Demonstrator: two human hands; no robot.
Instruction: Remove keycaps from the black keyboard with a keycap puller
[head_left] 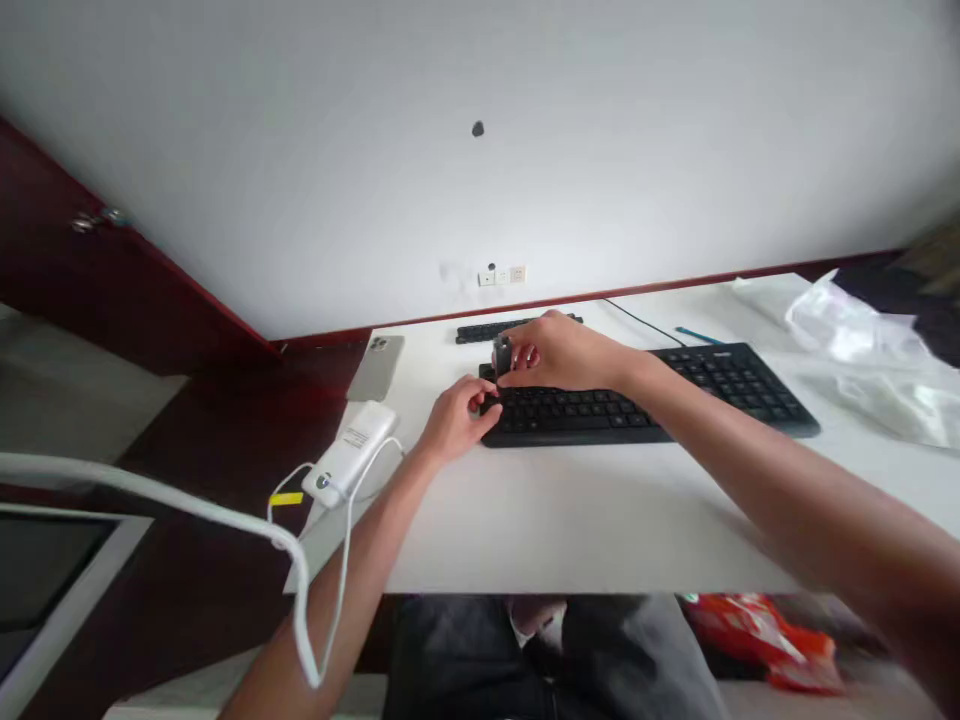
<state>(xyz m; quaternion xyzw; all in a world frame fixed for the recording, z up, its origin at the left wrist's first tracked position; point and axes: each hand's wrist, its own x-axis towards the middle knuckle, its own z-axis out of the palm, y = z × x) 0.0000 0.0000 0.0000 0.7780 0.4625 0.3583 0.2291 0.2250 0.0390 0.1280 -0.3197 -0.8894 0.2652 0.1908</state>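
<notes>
A black keyboard (577,412) lies on the white table. Over its left end, my right hand (551,352) is closed around a small upright dark piece with a clear-looking edge (502,355); its exact kind is unclear. My left hand (459,415) is at the keyboard's left edge, fingers curled and thumb and forefinger close together over the corner keys. Whatever lies between those fingertips is too small to make out. The lower tip of the dark piece is close to my left fingertips.
Behind the keyboard lies a narrow black strip (480,332). On the left are a phone (377,368) and a white power bank (351,452) with a white cable (225,515). A blue pen-like stick (697,335) and crumpled clear plastic (847,320) lie to the right.
</notes>
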